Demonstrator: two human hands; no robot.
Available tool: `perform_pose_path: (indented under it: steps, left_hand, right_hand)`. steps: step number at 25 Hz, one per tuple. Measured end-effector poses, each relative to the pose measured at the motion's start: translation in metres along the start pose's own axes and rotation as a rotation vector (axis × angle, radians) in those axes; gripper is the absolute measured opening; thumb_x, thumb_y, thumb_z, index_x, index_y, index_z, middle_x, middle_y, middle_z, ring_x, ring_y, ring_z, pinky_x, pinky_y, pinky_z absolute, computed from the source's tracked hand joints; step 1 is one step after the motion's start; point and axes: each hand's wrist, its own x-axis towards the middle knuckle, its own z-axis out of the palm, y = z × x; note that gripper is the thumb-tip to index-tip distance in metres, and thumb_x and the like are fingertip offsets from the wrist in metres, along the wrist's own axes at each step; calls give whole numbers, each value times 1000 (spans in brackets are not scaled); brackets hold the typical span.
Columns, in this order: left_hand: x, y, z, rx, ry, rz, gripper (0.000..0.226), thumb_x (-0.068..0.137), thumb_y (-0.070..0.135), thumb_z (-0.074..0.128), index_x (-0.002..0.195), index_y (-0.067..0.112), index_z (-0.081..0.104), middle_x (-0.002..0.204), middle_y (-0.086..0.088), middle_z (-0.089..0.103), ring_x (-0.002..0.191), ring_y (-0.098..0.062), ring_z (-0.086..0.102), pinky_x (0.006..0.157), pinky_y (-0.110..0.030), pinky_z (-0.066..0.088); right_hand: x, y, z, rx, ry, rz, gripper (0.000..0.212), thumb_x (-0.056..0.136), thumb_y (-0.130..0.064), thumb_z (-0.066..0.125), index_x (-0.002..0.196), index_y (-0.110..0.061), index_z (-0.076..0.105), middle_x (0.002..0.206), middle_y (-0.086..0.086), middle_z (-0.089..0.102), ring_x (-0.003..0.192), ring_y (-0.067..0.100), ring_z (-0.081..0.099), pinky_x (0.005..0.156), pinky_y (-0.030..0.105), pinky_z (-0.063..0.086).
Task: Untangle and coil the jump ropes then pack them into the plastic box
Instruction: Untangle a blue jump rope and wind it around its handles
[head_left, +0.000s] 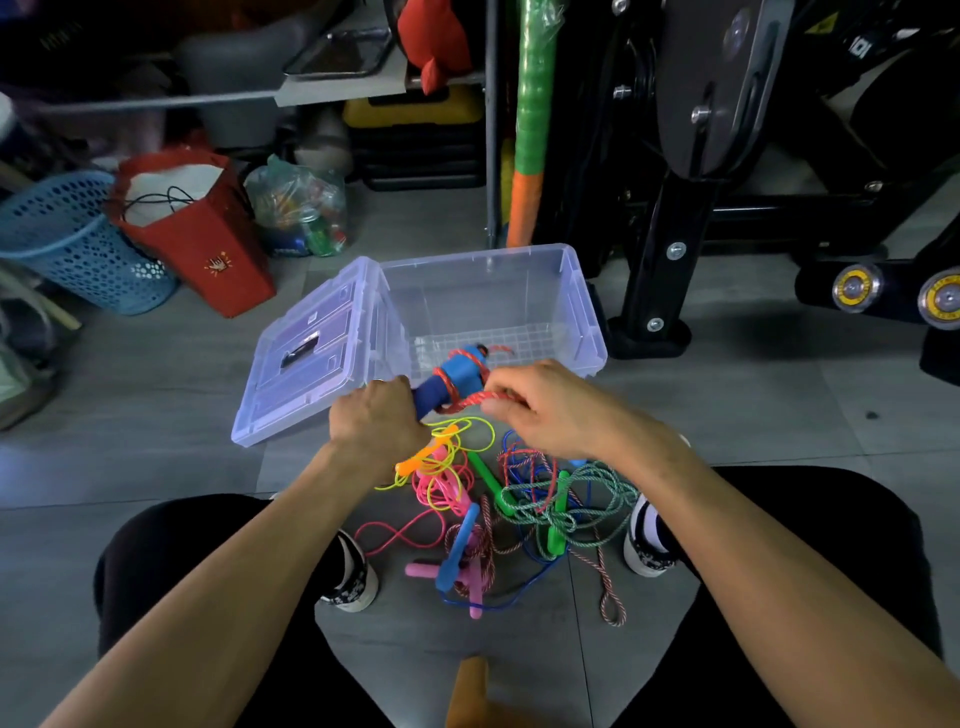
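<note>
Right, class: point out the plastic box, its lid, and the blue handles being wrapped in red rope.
plastic box (589, 306), head view, on its right wall.
lid (311, 364), head view, on the middle of its panel.
blue handles (460, 371), head view, on the foam between the rope turns.

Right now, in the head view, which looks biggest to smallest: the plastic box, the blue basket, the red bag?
1. plastic box
2. red bag and blue basket: look alike, basket cut off by the frame edge, so unranked.

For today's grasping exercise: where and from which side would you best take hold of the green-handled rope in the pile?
Probably by the green handle: rigid, lying on top of the tangle, slanting toward the box. Come from above, fingers across its width; the loose green cord would only drag its neighbours.
</note>
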Motion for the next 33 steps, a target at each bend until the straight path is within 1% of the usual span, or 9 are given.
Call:
perform_pose_path:
  steps: [3,6,11,17,21,24,26,30,33]
  left_hand:
    - [-2,-4,4,118,-98,353,27,75,26,61,101,27,59,99,4,64,97,-22,60,73,-29,42]
    - [-3,-17,-2,-296,-112,601,24,70,12,64,90,24,66,73,15,59,76,-10,53,68,-21,42]
    - [-13,-21,-9,-1054,-189,152,14,81,1,70,77,11,61,51,7,54,45,-8,48,45,-19,41]
    - [-19,-27,13,-375,-152,-96,22,74,24,60,95,19,64,84,-2,68,74,-24,65,64,-28,50]
    - [-25,-37,21,68,32,276,27,77,36,57,102,28,63,100,3,68,100,-25,63,82,-29,41]
    - [-25,-59,15,-5,196,702,35,62,28,53,93,33,68,82,11,67,88,-16,57,87,-27,29]
    - [-24,-70,11,-285,220,761,31,60,18,58,87,29,67,75,11,64,76,-11,54,81,-26,38]
    - [-28,-68,10,-793,225,261,15,73,7,75,77,16,62,60,7,54,52,-6,42,52,-21,38]
    - [-19,-65,16,-1041,79,-163,9,73,12,71,69,14,64,58,-3,58,57,-19,49,52,-26,38]
  right_hand:
    - [11,13,-14,129,146,-3,20,97,-28,55,85,-14,65,69,-6,60,62,6,51,61,25,40]
    - [18,46,-13,241,184,89,22,97,-26,58,78,-17,65,64,-9,57,58,-1,47,62,26,38]
    - [12,39,10,292,4,142,25,100,-24,51,83,-16,67,57,-11,50,52,-3,44,56,25,36]
    - [11,-10,17,-76,-100,-40,30,97,-32,49,79,-10,58,65,-6,52,61,10,49,61,33,41]
    - [21,-7,-1,56,31,-36,18,96,-27,58,87,-14,66,70,-10,60,63,2,53,61,26,40]
    - [36,12,4,151,54,1,18,91,-29,65,82,-14,67,74,7,67,65,17,55,65,36,44]
    - [40,22,11,294,4,55,19,89,-34,68,76,-20,67,71,6,66,65,11,52,64,34,45]
    - [34,8,30,347,-93,76,31,98,-31,55,68,-23,60,54,-11,48,50,2,40,54,26,33]
    - [27,-20,46,52,-171,34,35,101,-33,46,68,-23,50,62,-6,52,63,16,52,71,33,37]
